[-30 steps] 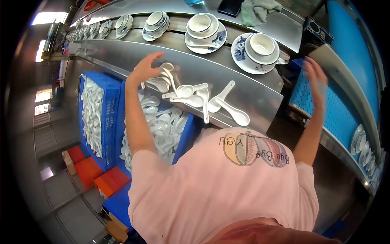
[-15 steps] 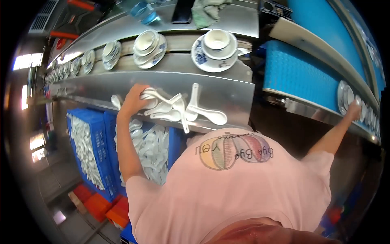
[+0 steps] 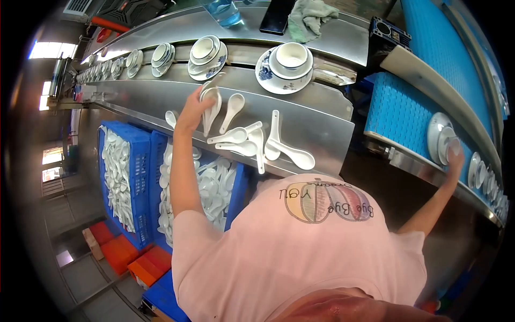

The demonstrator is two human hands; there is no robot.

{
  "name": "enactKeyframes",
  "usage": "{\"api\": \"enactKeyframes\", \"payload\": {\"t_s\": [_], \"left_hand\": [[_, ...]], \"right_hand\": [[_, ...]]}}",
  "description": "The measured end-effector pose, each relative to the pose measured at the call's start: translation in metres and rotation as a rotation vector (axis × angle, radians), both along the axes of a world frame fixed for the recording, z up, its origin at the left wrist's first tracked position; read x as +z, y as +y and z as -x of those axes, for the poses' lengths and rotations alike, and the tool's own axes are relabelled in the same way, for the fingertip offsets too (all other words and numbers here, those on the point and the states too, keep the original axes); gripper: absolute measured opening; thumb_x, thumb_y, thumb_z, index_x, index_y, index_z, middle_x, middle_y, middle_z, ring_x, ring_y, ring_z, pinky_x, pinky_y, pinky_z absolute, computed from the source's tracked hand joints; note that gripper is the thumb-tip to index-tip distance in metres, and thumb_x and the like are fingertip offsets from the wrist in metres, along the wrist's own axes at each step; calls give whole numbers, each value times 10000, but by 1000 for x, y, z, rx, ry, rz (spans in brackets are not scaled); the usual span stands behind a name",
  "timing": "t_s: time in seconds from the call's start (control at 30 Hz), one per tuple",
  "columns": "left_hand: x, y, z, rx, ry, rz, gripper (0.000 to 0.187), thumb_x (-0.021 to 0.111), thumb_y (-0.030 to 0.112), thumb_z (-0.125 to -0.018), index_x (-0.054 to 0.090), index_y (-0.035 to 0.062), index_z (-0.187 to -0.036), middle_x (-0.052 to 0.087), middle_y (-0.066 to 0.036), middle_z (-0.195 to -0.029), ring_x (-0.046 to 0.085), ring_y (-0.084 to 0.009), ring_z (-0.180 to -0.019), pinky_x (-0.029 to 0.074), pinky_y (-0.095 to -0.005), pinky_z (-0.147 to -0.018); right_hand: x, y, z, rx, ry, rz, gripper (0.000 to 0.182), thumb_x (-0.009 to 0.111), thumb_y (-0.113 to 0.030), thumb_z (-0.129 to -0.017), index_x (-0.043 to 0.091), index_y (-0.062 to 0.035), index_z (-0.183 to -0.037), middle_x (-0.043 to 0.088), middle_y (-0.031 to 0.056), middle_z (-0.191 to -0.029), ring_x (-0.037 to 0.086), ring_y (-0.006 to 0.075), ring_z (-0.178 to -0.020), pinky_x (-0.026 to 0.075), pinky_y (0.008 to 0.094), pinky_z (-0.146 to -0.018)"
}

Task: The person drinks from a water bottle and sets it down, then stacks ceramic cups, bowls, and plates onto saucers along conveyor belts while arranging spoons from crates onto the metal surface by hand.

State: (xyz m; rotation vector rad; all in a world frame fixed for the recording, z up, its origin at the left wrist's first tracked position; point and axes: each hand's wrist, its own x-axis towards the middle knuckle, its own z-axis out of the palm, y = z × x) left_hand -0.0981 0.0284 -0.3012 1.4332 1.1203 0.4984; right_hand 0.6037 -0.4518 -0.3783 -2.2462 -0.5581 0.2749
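Note:
My left hand (image 3: pixel 194 110) is closed round several white spoons (image 3: pixel 213 106), held above the steel ledge (image 3: pixel 330 134) near a plate-and-bowl set (image 3: pixel 207 56). One spoon (image 3: pixel 233 111) lies just beside them, and a loose cluster of spoons (image 3: pixel 244 139) rests nearer my body. Far to the right, my right hand (image 3: pixel 456 161) has its fingers closed at a stacked set of white dishes (image 3: pixel 439 137) on the blue belt (image 3: pixel 399 102). A small white piece shows at those fingertips, but its shape is unclear.
Blue crates (image 3: pixel 140 188) full of spoons stand below the ledge at left. More dish sets (image 3: pixel 162 56) line the narrow track. Beyond are a phone (image 3: pixel 276 16), a cloth (image 3: pixel 311 19) and a water container (image 3: pixel 222 13). Further dishes (image 3: pixel 477 172) sit along the right-hand belt.
My left hand has lifted spoons from the cluster and moved forward toward the dish sets. My right hand has shifted slightly down and left in view, and the whole view has turned a little.

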Motion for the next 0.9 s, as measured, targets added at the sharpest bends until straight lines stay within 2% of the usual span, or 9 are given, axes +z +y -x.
{"api": "enactKeyframes", "payload": {"t_s": [0.03,0.1,0.23,0.43,0.5,0.53,0.63,0.77,0.9], "left_hand": [[-2,2,-3,-17,-1,0,402,605,108,-719,530,22,-1105,574,-21,-912,521,-94,-799,425,-239,-725],[-7,8,-5,-90,81,24,419,620,111,-717,528,25,-1116,574,-19,-925,520,-94,-816,421,-238,-740],[-6,10,-12,-203,141,99,427,624,101,-713,530,28,-1123,571,-11,-936,511,-91,-835,407,-227,-761],[6,17,-21,-228,179,159,457,592,82,-687,522,27,-1135,567,-18,-939,506,-103,-854,401,-231,-785],[6,26,-22,-235,244,120,485,597,98,-671,515,22,-1143,568,-29,-951,509,-111,-861,403,-237,-796],[-1,37,-19,-279,299,83,533,600,117,-647,500,21,-1162,569,-64,-993,524,-142,-885,408,-257,-821],[-12,60,-15,-298,365,-77,605,604,114,-630,454,28,-1209,565,-115,-1050,538,-201,-964,411,-286,-855],[-1,65,-14,-117,321,-34,627,613,50,-630,432,20,-1229,556,-124,-1058,543,-201,-948,429,-290,-835],[-12,72,9,126,299,-157,567,596,40,-648,456,-3,-1196,562,-106,-1020,555,-194,-891,439,-294,-812]], "right_hand": [[11,32,41,22,37,-72,396,585,-188,-788,552,-21,-1146,593,85,-1024,538,165,-921,423,289,-802],[27,83,96,135,62,-134,378,594,-123,-735,572,-15,-1097,601,79,-1005,561,173,-917,432,296,-815],[56,191,192,245,212,-252,335,570,-106,-738,583,-16,-1061,604,68,-982,561,159,-881,441,294,-797],[36,309,254,570,22,-170,381,489,-72,-718,536,18,-1085,608,220,-980,594,324,-938,447,352,-820],[20,332,268,613,-105,-126,386,484,-89,-726,533,5,-1098,601,223,-1009,576,348,-965,440,372,-831],[25,338,277,651,-72,-91,386,501,-122,-746,526,-1,-1112,587,234,-1030,559,365,-983,432,381,-840],[46,343,290,678,221,-156,369,562,-194,-819,521,-12,-1138,602,182,-1005,591,258,-891,451,327,-797],[52,314,260,560,96,-200,343,592,-173,-820,554,-57,-1140,607,130,-1008,583,175,-864,458,285,-775],[58,245,192,289,-154,-164,300,571,-160,-835,584,-88,-1126,624,99,-1030,594,193,-929,467,297,-810]]}}
